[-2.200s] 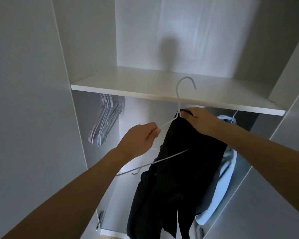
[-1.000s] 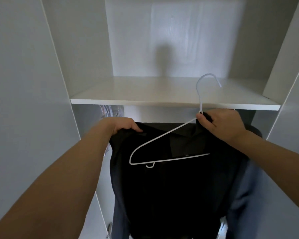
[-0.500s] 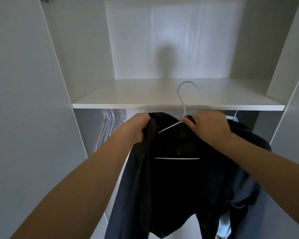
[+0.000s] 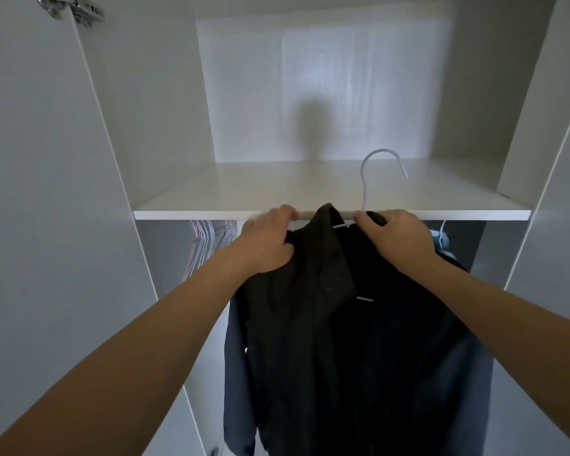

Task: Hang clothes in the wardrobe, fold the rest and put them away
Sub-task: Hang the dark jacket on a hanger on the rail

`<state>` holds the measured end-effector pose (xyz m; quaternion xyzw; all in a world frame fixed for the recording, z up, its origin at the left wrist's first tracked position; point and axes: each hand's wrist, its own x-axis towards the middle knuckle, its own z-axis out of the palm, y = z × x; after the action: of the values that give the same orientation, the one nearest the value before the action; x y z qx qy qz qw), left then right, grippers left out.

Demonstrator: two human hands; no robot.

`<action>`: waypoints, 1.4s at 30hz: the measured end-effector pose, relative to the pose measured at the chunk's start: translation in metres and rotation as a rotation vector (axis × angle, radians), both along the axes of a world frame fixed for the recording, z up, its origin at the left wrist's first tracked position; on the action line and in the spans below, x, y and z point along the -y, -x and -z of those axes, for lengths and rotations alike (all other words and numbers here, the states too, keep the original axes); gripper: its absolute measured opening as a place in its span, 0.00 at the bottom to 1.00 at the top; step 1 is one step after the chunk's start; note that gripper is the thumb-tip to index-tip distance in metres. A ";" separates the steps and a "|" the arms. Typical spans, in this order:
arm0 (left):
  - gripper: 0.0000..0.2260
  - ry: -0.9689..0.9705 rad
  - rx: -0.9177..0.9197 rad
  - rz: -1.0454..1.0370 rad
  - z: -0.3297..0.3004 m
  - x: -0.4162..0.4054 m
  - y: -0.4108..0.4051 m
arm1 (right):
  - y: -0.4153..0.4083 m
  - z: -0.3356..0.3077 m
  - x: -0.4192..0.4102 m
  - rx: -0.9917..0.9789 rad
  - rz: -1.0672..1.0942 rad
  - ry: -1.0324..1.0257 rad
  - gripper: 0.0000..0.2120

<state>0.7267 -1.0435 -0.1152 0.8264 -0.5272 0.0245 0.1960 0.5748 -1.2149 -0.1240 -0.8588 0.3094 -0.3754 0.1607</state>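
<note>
Head view, change: a second ago the white hanger [image 4: 380, 179] lay bare across the front of the dark shirt [image 4: 343, 340]; now both of its arms are hidden inside the shirt, only the hook and two short bits of wire showing.
Head view, meaning: the shirt looks close to seated on the hanger, so hooking it onto the rail under the shelf [image 4: 310, 213] is probably next; the rail itself is out of sight.
Head view, left hand [image 4: 269, 241]: fingers curled tight around the shirt's left shoulder fabric, tugging it over the hanger end.
Head view, right hand [image 4: 397, 236]: thumb and fingers pinch the hanger's neck and the collar together.
Head view, shirt's place: held up in front of the open wardrobe, just below the shelf edge.
Head view, nearby: spare hangers [image 4: 208, 245] hang at the left, a pale blue garment [image 4: 441, 240] behind the right wrist.
</note>
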 end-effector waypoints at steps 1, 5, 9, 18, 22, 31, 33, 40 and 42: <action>0.15 -0.039 -0.038 -0.013 0.006 -0.002 -0.004 | 0.001 -0.002 0.000 0.006 -0.007 -0.018 0.26; 0.06 -0.051 0.047 -0.001 0.019 0.001 -0.003 | -0.002 -0.007 -0.008 -0.006 -0.033 -0.080 0.22; 0.11 0.030 0.042 0.042 0.018 0.010 0.014 | -0.013 -0.008 -0.017 -0.028 -0.118 -0.124 0.19; 0.14 -0.151 -0.124 -0.061 0.053 0.009 0.023 | -0.012 0.031 -0.019 -0.235 -0.426 -0.589 0.17; 0.15 -0.007 -0.059 -0.126 0.077 0.004 0.038 | -0.014 0.042 -0.021 -0.387 -0.411 -0.949 0.49; 0.16 0.122 -0.258 -0.096 0.084 -0.007 0.031 | -0.014 0.068 -0.029 -0.516 -0.318 -0.516 0.42; 0.13 0.140 -0.363 -0.094 0.083 -0.008 0.028 | -0.020 0.076 -0.032 -0.317 -0.282 -0.586 0.44; 0.06 0.159 -0.684 -0.099 0.081 0.009 0.033 | -0.015 0.100 -0.038 -0.089 -0.087 -0.676 0.13; 0.05 0.157 -0.754 -0.119 0.082 0.016 0.036 | -0.006 0.099 -0.038 -0.112 -0.221 -0.782 0.06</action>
<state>0.6907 -1.0593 -0.1977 0.7891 -0.3657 -0.2296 0.4368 0.5804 -1.1765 -0.2226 -0.7802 0.3429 -0.1624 0.4973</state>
